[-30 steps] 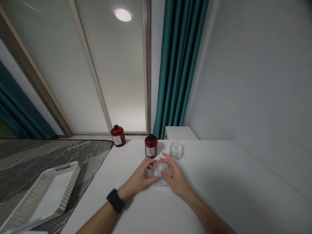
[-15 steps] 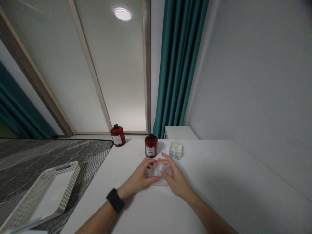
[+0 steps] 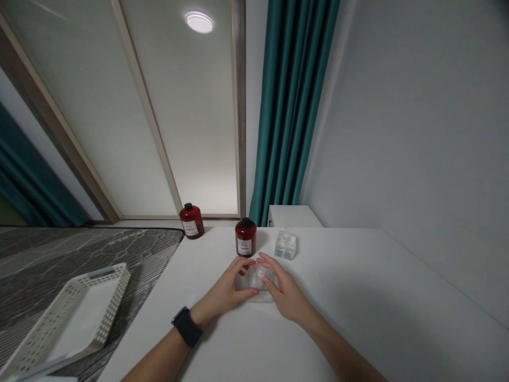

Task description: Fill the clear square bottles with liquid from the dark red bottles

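Note:
A clear container with a rounded knob-like top rests on the white table in front of me. My left hand curves around its left side, thumb along the near edge and fingers at the back. From the right, my right hand grips the same container, its thumb and fingers close to the knob. The fingers hide much of its shape. Just behind my hands stands a dark red bottle with a black cap and white label. To its right is a clear square bottle with a clear stopper.
Another dark red bottle stands at the far left corner of the white table. Lower left, a white perforated basket sits on a grey patterned surface. A white cabinet is behind the table, beside a teal curtain.
My right hand's fingers have lowered and drawn in over the clear container. My left hand keeps its hold, and the bottles stay in place.

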{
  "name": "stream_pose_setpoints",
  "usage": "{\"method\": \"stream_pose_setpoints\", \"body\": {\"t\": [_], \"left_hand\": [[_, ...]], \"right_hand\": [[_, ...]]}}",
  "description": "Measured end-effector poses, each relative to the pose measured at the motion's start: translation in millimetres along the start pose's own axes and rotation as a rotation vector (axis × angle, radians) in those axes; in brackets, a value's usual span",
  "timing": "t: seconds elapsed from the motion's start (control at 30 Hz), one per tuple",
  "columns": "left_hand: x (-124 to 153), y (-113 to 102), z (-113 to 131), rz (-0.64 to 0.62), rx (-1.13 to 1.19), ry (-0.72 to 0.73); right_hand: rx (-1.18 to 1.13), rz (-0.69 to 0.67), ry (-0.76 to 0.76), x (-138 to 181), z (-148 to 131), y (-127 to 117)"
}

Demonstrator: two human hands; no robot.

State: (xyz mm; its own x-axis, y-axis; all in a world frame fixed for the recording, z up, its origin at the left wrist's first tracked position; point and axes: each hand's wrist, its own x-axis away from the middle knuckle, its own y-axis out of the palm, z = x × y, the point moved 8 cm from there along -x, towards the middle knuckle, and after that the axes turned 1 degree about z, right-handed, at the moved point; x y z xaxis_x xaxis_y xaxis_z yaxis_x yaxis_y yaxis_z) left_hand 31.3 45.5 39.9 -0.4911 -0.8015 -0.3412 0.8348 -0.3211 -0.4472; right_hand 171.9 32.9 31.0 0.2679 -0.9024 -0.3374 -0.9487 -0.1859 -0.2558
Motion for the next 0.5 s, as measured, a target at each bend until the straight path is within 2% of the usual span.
{"method": "stream_pose_setpoints", "body": {"t": [0.3,0.5], "left_hand": [[2,1,2,0.024,-0.008,-0.009],[2,1,3,0.036,-0.015,0.019]], "right_hand": [[-0.040,0.098,0.024,2,7,3],[-0.016,0.090,0.051,1,11,1]]}}
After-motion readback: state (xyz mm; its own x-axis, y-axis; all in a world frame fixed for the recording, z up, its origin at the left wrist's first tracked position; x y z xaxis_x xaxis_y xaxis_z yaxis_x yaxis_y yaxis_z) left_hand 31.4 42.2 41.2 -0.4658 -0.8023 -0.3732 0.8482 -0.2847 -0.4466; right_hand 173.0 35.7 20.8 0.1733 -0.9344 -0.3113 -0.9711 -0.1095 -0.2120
